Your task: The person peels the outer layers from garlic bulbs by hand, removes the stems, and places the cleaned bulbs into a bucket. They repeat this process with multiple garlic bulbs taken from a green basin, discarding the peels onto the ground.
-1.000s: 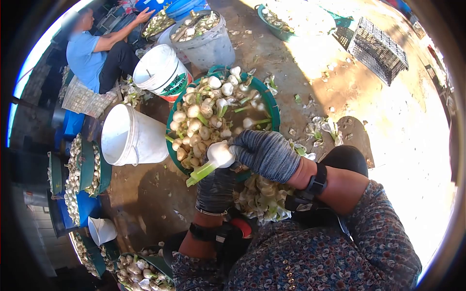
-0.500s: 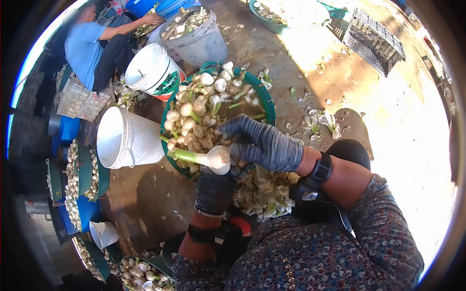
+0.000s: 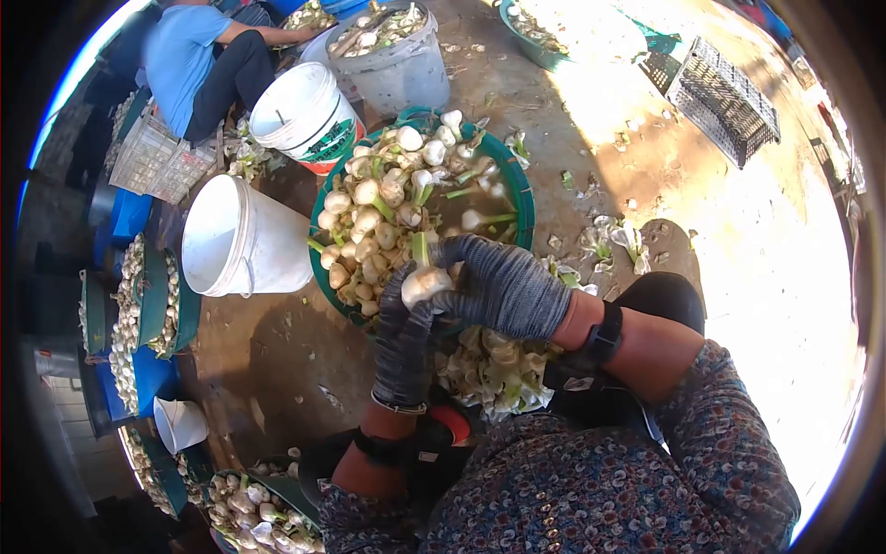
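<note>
Bulb [image 3: 425, 286]: turned, stem [image 3: 420, 249] now pointing away, base brought toward me.
Grip: my left hand [image 3: 403, 342] and right hand [image 3: 509, 286] closed around it.
Basin [image 3: 527, 210]: bulb over its near edge.

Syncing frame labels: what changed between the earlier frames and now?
Bulb turned: stem swung from left to pointing away from wearer. Right hand closed its lifted fingers in; left hand still holds on. Co-worker lowered their raised arms. Tub, white bucket unmoved.
</note>
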Available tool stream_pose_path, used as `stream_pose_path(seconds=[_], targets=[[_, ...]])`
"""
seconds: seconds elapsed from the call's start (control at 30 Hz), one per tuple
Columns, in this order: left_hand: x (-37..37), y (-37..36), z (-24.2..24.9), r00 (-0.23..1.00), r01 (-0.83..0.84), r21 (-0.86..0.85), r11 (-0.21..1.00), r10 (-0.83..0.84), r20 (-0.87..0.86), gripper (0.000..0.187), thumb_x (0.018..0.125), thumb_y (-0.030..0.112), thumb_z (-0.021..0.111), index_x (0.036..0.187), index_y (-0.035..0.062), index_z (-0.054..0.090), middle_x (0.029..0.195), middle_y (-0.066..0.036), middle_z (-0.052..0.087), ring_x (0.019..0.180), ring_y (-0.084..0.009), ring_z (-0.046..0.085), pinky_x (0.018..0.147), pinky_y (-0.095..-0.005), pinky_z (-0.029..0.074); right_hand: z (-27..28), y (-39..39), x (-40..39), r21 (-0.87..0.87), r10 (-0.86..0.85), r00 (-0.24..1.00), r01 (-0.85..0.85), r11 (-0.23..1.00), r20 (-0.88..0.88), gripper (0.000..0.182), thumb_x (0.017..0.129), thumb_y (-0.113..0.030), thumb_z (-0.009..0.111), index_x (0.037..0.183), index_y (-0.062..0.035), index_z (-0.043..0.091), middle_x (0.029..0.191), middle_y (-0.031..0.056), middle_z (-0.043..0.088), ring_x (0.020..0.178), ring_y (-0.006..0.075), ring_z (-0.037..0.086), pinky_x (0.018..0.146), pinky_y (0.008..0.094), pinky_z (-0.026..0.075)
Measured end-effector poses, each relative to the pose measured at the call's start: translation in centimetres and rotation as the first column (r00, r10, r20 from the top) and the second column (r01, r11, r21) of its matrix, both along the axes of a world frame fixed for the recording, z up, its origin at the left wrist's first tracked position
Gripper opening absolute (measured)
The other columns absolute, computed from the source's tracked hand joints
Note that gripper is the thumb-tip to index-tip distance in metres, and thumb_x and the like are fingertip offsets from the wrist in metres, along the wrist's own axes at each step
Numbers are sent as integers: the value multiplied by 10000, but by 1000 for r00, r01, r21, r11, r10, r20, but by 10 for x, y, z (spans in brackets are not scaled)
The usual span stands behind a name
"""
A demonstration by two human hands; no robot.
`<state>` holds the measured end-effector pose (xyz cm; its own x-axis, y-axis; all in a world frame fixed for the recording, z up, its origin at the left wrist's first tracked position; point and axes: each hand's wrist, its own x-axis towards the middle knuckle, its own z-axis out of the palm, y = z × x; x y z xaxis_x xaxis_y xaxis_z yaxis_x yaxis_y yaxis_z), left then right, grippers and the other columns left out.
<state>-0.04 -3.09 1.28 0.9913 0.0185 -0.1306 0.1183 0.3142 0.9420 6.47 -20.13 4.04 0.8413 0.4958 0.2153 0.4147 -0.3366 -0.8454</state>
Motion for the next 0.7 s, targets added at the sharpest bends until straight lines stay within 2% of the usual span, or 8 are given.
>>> stream_pose_path(seconds=[0.17, 0.27, 0.37, 0.47, 0.53, 0.57, 0.63, 0.7], targets=[[-5, 3, -11, 992, -122, -19, 992, 123, 41, 436, 943, 185, 541, 1342, 69, 407, 1215, -98, 532, 1039, -193, 584, 852, -309, 532, -1, -2, 2, -43, -96, 995, 98, 994, 40, 312, 818, -320, 683, 1033, -100, 635, 883, 146, 666, 788, 329, 656, 704, 413, 525], [-5, 0, -7, 982, -187, 99, 977, 189, -14, 428, 932, 124, 539, 1338, 78, 413, 1194, -88, 533, 1023, -181, 578, 845, -300, 529, -1, 3, -1, -60, -87, 994, 91, 994, 60, 243, 824, -276, 666, 979, -91, 638, 841, 137, 660, 772, 317, 654, 683, 411, 522], [-5, -2, -12, 978, -209, 246, 946, 208, 32, 436, 905, 92, 565, 1310, 9, 426, 1216, -119, 529, 1083, -204, 548, 933, -342, 477, -5, 9, -3, -90, -129, 967, 151, 984, 220, 201, 810, -248, 662, 918, -82, 625, 792, 131, 647, 749, 314, 647, 666, 416, 517], [-7, 1, -20, 984, -179, 428, 886, 160, 81, 452, 929, 140, 550, 1350, 78, 397, 1202, -91, 521, 1007, -176, 565, 858, -318, 528, -6, 12, 0, -58, -151, 959, 169, 984, 241, 161, 802, -220, 650, 862, -77, 606, 761, 137, 638, 724, 323, 640, 649, 424, 514], [-7, 0, -15, 983, -152, 209, 966, 125, 135, 501, 926, 199, 581, 1365, 73, 376, 1236, -107, 488, 1028, -218, 566, 883, -359, 529, -6, 10, 5, -24, -173, 981, 175, 984, 85, 143, 804, -191, 636, 860, -65, 598, 755, 154, 632, 708, 342, 633, 636, 435, 512], [-8, -2, -11, 984, -147, 210, 967, 121, 131, 501, 926, 199, 581, 1365, 73, 376, 1236, -107, 488, 1028, -218, 566, 883, -359, 529, -12, 7, 12, -25, -177, 981, 179, 983, 81, 143, 804, -191, 636, 860, -65, 598, 755, 154, 632, 708, 342, 633, 636, 435, 512], [-9, -6, 0, 993, -35, -76, 996, 43, 108, 560, 915, 258, 613, 1374, 66, 354, 1259, -121, 455, 1055, -263, 561, 900, -399, 529, -26, -1, 31, 20, -325, 942, 325, 946, 78, 141, 820, -184, 625, 855, -51, 589, 759, 171, 631, 704, 356, 630, 633, 438, 512], [-10, -3, 0, 995, -26, -134, 991, 39, 93, 547, 912, 224, 611, 1364, 40, 364, 1254, -133, 473, 1063, -271, 566, 906, -402, 525, -25, -14, 45, 14, -374, 920, 375, 927, 116, 149, 828, -190, 624, 851, -47, 589, 766, 173, 633, 711, 355, 632, 636, 436, 512]])
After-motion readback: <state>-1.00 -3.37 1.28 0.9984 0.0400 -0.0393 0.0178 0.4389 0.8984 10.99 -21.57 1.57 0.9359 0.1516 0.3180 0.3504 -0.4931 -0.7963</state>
